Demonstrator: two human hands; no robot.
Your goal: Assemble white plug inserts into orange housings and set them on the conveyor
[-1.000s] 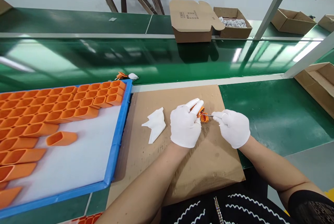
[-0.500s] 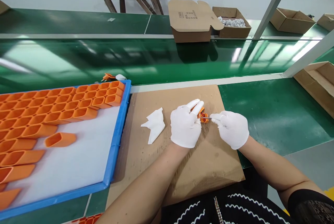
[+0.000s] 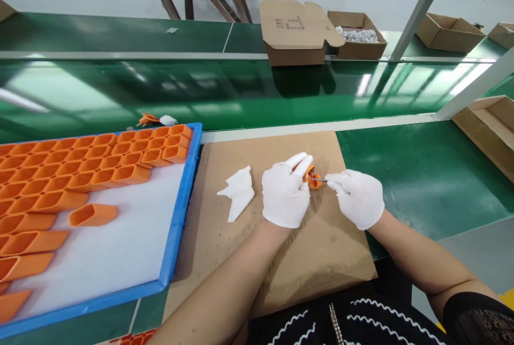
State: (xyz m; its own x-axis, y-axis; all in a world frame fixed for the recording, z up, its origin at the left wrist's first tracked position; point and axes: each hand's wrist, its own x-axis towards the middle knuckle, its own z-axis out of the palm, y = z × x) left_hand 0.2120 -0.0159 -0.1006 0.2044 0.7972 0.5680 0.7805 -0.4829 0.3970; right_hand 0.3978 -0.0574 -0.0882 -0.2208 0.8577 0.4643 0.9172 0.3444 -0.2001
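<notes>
In the head view, the left hand [image 3: 286, 194], in a white glove, is clamped on a small orange part [image 3: 315, 181] above the middle of a cardboard sheet [image 3: 321, 254]; its fingers wrap the left side and leave the right end uncovered, seemingly so that this end can be reached; the right hand [image 3: 359, 200], also gloved, is closed in a pinch on a thin metal tool [image 3: 322, 179], whose tip meets the part's exposed end; whether it enters an opening is too small to tell; one hand probably steadies while the other guides, and the gloves may spare the surface from marks.

The cardboard likely shields part and bench [image 3: 417, 173] from scratches; a white scrap [image 3: 240, 192] lies on it, left of the left hand and apart from it; farther left, a blue tray [image 3: 176, 227] holds orange sleeves [image 3: 132, 173] packed in rows, openings facing alike, presumably to save room; one loose sleeve [image 3: 93, 215] lies just beside the rows.
</notes>
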